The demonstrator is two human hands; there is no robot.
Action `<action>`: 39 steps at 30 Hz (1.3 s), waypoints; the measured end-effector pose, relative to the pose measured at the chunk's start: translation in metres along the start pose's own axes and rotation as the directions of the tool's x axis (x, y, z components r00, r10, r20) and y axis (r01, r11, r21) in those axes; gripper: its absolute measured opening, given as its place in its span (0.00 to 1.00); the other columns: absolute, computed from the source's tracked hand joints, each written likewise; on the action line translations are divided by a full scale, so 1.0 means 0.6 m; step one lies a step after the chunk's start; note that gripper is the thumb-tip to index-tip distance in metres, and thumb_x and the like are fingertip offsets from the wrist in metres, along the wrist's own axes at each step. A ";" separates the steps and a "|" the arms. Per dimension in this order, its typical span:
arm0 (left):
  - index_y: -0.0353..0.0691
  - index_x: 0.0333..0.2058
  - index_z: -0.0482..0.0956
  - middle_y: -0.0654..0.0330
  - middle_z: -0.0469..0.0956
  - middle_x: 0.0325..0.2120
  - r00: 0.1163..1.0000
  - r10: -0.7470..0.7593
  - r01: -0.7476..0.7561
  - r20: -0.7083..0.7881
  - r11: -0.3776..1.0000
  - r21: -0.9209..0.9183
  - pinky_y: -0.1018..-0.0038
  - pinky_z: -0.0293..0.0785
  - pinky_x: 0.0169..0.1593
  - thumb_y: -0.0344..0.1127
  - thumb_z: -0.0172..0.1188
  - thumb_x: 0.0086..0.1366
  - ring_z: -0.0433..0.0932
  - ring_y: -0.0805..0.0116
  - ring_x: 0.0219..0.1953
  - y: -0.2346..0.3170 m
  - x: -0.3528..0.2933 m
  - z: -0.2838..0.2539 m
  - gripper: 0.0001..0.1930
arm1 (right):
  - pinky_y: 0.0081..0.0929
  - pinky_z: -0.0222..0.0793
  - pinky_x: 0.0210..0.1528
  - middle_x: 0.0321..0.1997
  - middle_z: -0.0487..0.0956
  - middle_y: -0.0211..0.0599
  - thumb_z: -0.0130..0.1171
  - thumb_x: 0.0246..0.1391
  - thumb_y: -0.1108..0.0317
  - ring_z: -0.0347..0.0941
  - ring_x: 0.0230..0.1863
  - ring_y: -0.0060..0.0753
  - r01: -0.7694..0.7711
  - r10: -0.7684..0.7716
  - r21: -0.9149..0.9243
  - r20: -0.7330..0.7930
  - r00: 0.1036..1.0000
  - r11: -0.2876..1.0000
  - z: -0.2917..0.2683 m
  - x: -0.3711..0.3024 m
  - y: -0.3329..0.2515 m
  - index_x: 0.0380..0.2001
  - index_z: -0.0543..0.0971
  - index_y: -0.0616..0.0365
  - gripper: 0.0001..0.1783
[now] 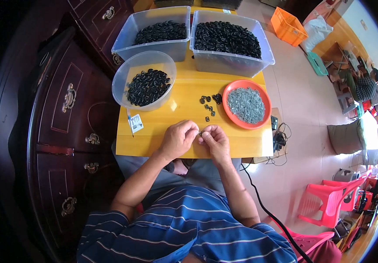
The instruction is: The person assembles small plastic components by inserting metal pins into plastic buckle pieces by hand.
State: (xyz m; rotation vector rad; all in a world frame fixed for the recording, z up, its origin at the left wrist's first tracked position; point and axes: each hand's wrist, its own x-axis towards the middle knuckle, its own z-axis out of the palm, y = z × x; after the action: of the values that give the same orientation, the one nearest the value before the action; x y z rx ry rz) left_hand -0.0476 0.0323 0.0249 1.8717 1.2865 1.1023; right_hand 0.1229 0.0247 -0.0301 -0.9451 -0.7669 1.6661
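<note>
My left hand [179,138] and my right hand [216,143] meet over the near edge of the yellow table [154,147]. The right fingers pinch a small black ring-like part [201,133]. Against it, the left thumb and forefinger are pressed together on something too small to make out. Several loose black parts [207,119] lie just beyond my hands. To their right is an orange-red dish [267,113] full of small clear or silvery pieces [246,105]. A round clear tub [118,90] of black ring-like parts [148,87] stands at the left.
Two large clear bins [123,50] [224,65] of black parts stand at the table's far side. A pen [130,122] and a white label [136,123] lie near the left edge. Dark wooden drawers [57,101] flank the left. A black cable [263,197] runs along the right; other people sit far right.
</note>
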 end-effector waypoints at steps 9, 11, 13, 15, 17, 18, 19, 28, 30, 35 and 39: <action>0.35 0.31 0.76 0.51 0.79 0.27 0.999 0.008 -0.009 0.038 0.999 0.038 0.60 0.75 0.35 0.27 0.60 0.63 0.80 0.49 0.31 0.003 0.003 -0.005 0.03 | 0.18 0.76 0.40 0.35 0.77 0.27 0.58 0.65 0.76 0.77 0.34 0.20 0.016 -0.016 -0.014 0.019 1.000 1.000 -0.001 0.001 0.001 0.42 0.73 0.58 0.05; 0.36 0.30 0.76 0.51 0.79 0.26 0.998 -0.007 0.004 0.058 0.999 0.046 0.60 0.76 0.35 0.27 0.61 0.63 0.80 0.49 0.30 0.005 0.003 -0.006 0.03 | 0.18 0.76 0.40 0.35 0.78 0.27 0.58 0.65 0.76 0.77 0.34 0.20 0.020 -0.019 -0.025 0.011 1.000 0.999 -0.001 0.002 0.005 0.41 0.73 0.59 0.05; 0.36 0.30 0.76 0.51 0.80 0.26 0.998 -0.005 0.002 0.057 0.999 0.047 0.60 0.76 0.35 0.27 0.61 0.63 0.80 0.48 0.30 0.007 0.002 -0.004 0.03 | 0.18 0.76 0.40 0.35 0.78 0.27 0.59 0.64 0.76 0.77 0.34 0.20 0.024 -0.024 -0.036 0.003 1.000 0.999 -0.002 0.002 0.009 0.41 0.73 0.59 0.05; 0.36 0.29 0.76 0.51 0.80 0.26 0.998 -0.002 -0.001 0.057 0.999 0.047 0.60 0.76 0.35 0.27 0.61 0.63 0.80 0.48 0.30 0.008 0.004 -0.002 0.03 | 0.18 0.76 0.39 0.36 0.78 0.27 0.59 0.64 0.76 0.77 0.35 0.20 0.043 -0.043 -0.065 0.003 0.999 0.997 -0.005 0.001 0.012 0.40 0.74 0.59 0.05; 0.35 0.31 0.78 0.51 0.81 0.26 0.997 0.013 -0.017 0.073 0.999 0.051 0.62 0.76 0.34 0.27 0.61 0.63 0.81 0.52 0.29 0.009 0.007 -0.001 0.03 | 0.18 0.75 0.39 0.35 0.78 0.27 0.59 0.64 0.76 0.77 0.34 0.20 0.044 -0.045 -0.062 -0.015 0.999 0.997 -0.007 -0.001 0.011 0.41 0.74 0.59 0.05; 0.35 0.31 0.78 0.51 0.81 0.26 0.997 0.017 -0.020 0.072 0.998 0.052 0.62 0.76 0.34 0.27 0.61 0.63 0.81 0.52 0.29 0.009 0.009 -0.001 0.03 | 0.18 0.75 0.39 0.35 0.78 0.27 0.59 0.64 0.75 0.77 0.34 0.20 0.040 -0.042 -0.058 -0.031 0.999 0.997 -0.005 -0.002 0.007 0.41 0.74 0.60 0.05; 0.35 0.32 0.78 0.51 0.81 0.26 0.992 -0.054 0.056 0.115 0.998 -0.019 0.64 0.76 0.34 0.28 0.62 0.63 0.81 0.55 0.28 0.009 0.011 -0.002 0.03 | 0.18 0.75 0.39 0.35 0.78 0.27 0.59 0.64 0.75 0.77 0.34 0.20 0.044 -0.046 -0.058 -0.030 0.998 0.997 -0.005 -0.005 0.001 0.41 0.74 0.60 0.05; 0.36 0.39 0.81 0.53 0.82 0.28 0.995 -0.092 0.094 0.043 0.995 -0.032 0.67 0.78 0.35 0.28 0.63 0.61 0.82 0.60 0.27 -0.053 0.065 0.010 0.08 | 0.19 0.73 0.41 0.37 0.76 0.25 0.56 0.67 0.74 0.74 0.34 0.19 0.150 -0.156 -0.071 -0.074 0.985 0.986 -0.035 -0.012 -0.043 0.47 0.76 0.58 0.07; 0.38 0.42 0.81 0.54 0.81 0.29 0.998 -0.059 0.055 0.023 0.989 0.137 0.63 0.79 0.38 0.28 0.62 0.60 0.82 0.56 0.31 -0.065 0.083 0.012 0.11 | 0.19 0.73 0.41 0.37 0.76 0.25 0.56 0.67 0.74 0.74 0.34 0.19 0.148 -0.156 -0.094 -0.077 0.985 0.984 -0.040 -0.011 -0.036 0.46 0.77 0.59 0.07; 0.40 0.43 0.81 0.55 0.81 0.34 0.997 0.074 -0.074 0.011 0.947 0.312 0.61 0.79 0.41 0.31 0.63 0.61 0.82 0.53 0.37 -0.068 0.123 0.026 0.11 | 0.18 0.72 0.40 0.38 0.77 0.25 0.56 0.67 0.73 0.74 0.34 0.18 0.135 -0.143 -0.091 -0.083 0.986 0.987 -0.045 -0.009 -0.021 0.45 0.77 0.59 0.06; 0.43 0.42 0.82 0.56 0.80 0.36 0.991 0.112 -0.130 0.067 0.892 0.433 0.60 0.79 0.42 0.32 0.64 0.61 0.81 0.52 0.38 -0.080 0.145 0.035 0.10 | 0.18 0.72 0.42 0.39 0.77 0.26 0.55 0.67 0.74 0.74 0.35 0.19 0.137 -0.144 -0.092 -0.071 0.987 0.986 -0.048 0.000 -0.023 0.45 0.76 0.61 0.05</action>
State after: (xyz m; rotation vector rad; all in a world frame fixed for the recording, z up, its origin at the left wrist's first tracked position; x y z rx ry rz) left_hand -0.0341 0.1302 0.0004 2.3176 1.5048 0.8778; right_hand 0.1547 0.0298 -0.0325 -0.9872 -0.8402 1.4755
